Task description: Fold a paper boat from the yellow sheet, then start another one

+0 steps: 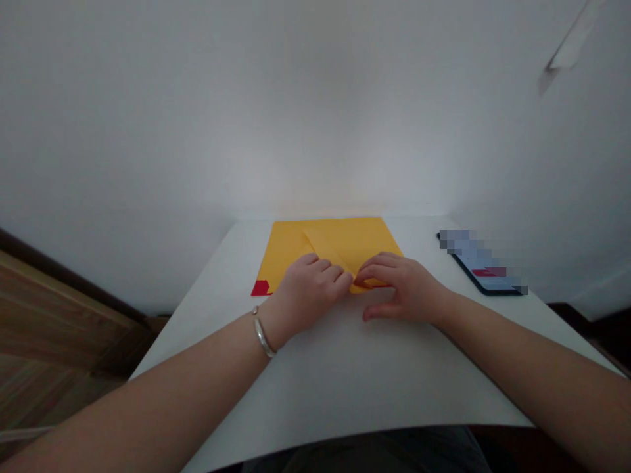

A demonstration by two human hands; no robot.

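A yellow sheet of paper lies flat on the white table, with a red patch at its near left corner and a thin red edge along the near side. A slanting yellow fold or strip runs across its middle toward my hands; I cannot tell whether it is a separate piece. My left hand is closed at the sheet's near edge, fingers curled down over the lower end of that strip. Opposite it, my right hand touches the paper with bent fingertips, its thumb held apart and nearer me. The fingertips partly hide the paper.
A phone with a lit, blurred screen lies on the right of the white table. A white wall stands behind it. Wooden panels are at the lower left. A silver bracelet is on my left wrist.
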